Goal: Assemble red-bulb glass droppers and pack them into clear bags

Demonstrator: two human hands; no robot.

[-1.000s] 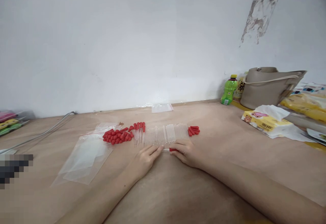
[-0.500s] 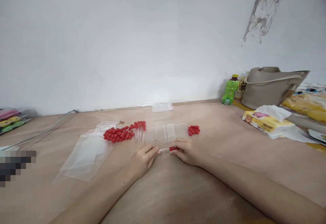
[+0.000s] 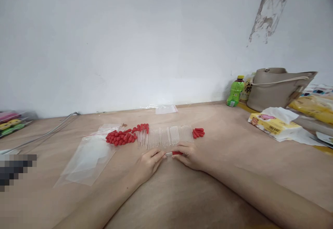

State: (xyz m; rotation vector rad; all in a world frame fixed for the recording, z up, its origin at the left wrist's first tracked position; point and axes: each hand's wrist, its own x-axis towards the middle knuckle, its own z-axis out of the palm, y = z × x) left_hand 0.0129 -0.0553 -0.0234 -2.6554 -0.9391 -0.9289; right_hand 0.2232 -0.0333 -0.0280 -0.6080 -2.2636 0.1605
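Observation:
My left hand [image 3: 150,162] pinches a thin clear dropper tube [image 3: 168,154], fingers closed around its left part. A red rubber bulb [image 3: 177,152] sits at the tube's right end, gripped between the thumb and fingers of my right hand [image 3: 191,156]. How far the tube goes into the bulb is hidden. Just beyond my hands lies a row of clear dropper tubes [image 3: 169,135], side by side. At its left end several tubes carry red bulbs [image 3: 143,127]. Left of them is a heap of loose red bulbs [image 3: 120,138]; a small group of red bulbs [image 3: 198,133] lies at the right end.
Clear zip bags [image 3: 87,161] lie on the left, partly under the heap; another small bag [image 3: 166,109] is by the wall. A grey cable [image 3: 56,129] runs far left. On the right stand a green bottle [image 3: 235,92], a grey bag [image 3: 272,90] and a tissue pack [image 3: 273,124].
My left hand has shifted slightly right, closer to my right hand. Less of the tube shows between them. The things on the table have stayed put.

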